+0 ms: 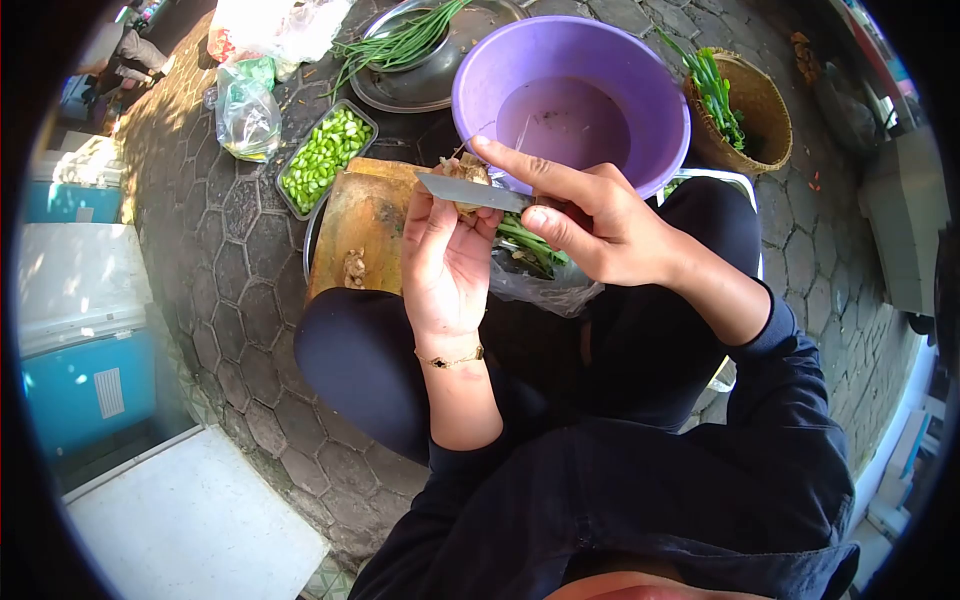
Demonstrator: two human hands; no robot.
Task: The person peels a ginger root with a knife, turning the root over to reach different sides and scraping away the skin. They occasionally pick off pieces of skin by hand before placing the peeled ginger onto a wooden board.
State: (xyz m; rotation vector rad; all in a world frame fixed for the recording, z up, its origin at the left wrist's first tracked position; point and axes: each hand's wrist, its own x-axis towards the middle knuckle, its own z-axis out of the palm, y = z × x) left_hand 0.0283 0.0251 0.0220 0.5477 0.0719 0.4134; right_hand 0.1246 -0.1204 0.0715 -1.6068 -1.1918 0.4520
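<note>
My left hand (440, 270), palm up, has its fingers closed around a knobbly pale-brown root (468, 172) that looks like ginger. In my right hand (610, 220) is a knife (475, 192), its handle mostly hidden by the fingers and its index finger stretched out above the blade. The blade lies flat across the near side of the root, over my left fingertips. Below and left is a worn wooden cutting board (350, 215), with a small brown knobbly piece (354, 268) on it. Under my right hand, green stalks (535, 245) lie in a clear plastic bag (545, 290).
A purple basin (650, 110) with some water stands just beyond my hands. Left of it are a tray of chopped green pieces (325, 160) and a metal tray (490, 20) with long green beans (410, 45). A woven basket (765, 110) holds green onions (715, 95). Plastic bags (248, 120) lie farther left.
</note>
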